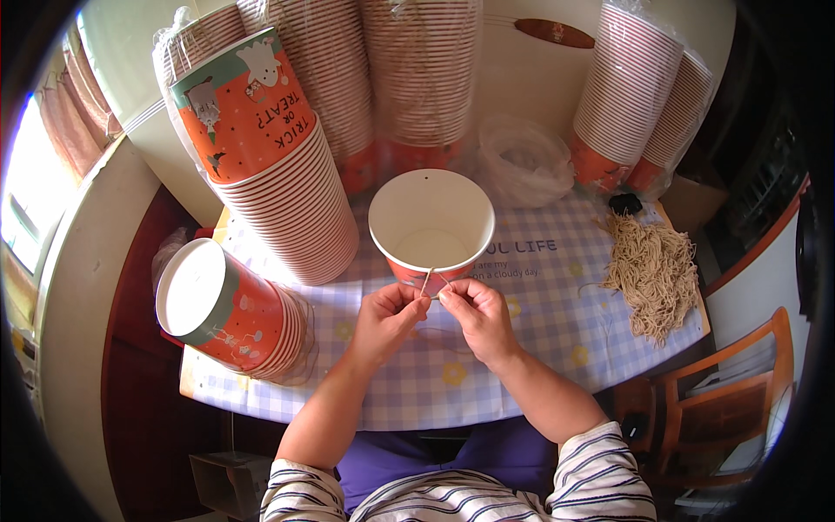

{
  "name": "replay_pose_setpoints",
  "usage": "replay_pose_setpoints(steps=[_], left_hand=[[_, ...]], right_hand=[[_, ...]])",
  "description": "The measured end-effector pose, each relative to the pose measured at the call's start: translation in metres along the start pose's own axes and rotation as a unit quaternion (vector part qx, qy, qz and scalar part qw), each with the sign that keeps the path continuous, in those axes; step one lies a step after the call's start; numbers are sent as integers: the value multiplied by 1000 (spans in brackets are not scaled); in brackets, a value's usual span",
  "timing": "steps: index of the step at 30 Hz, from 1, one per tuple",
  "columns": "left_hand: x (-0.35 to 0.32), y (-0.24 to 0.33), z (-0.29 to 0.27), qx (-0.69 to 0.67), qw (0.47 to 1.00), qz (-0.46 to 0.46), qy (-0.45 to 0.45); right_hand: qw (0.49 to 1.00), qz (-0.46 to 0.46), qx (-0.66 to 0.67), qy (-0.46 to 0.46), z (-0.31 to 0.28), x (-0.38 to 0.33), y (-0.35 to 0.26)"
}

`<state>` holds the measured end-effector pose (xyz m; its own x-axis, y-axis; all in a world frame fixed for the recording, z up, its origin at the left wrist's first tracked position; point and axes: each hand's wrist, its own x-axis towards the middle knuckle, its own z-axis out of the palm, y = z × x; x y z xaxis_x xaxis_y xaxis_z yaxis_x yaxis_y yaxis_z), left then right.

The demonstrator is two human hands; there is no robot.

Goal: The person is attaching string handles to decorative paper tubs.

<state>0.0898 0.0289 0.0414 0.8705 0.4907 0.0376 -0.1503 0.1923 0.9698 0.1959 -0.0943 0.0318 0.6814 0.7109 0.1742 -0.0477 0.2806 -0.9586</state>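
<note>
At frame centre, the left hand (387, 322) and right hand (480, 324) are pinching thin tan string (426, 282), probably light, limp, best held near its ends.

Dark lettering (294, 133) stands upside down on the far-left orange bucket (230, 83); blue print (522, 246) crosses the checked tablecloth (552, 326), right of centre.

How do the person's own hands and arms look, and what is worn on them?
The left hand and right hand wear no gloves, and no watch or bracelet shows. The forearms are bare up to white sleeves with narrow dark stripes.
</note>
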Motion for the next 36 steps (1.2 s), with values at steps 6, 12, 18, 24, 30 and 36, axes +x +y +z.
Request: replay_pose_setpoints(steps=[6, 12, 18, 24, 30, 36], left_hand=[[-1, 1, 0, -1, 999, -29, 15], [0, 4, -3, -55, 996, -76, -8], [0, 5, -6, -126, 982, -129, -47], [0, -1, -6, -30, 996, -79, -29], [-1, -1, -5, -15, 996, -73, -50], [-2, -4, -3, 3, 996, -72, -59]], right_hand=[[1000, -18, -19, 4, 1, -1, 0], [999, -22, 3, 24, -2, 2, 5], [999, -4, 32, 13, -4, 4, 3], [1000, 2, 22, 12, -5, 4, 3], [1000, 7, -12, 13, -8, 2, 8], [998, -24, -29, 41, -6, 4, 13]])
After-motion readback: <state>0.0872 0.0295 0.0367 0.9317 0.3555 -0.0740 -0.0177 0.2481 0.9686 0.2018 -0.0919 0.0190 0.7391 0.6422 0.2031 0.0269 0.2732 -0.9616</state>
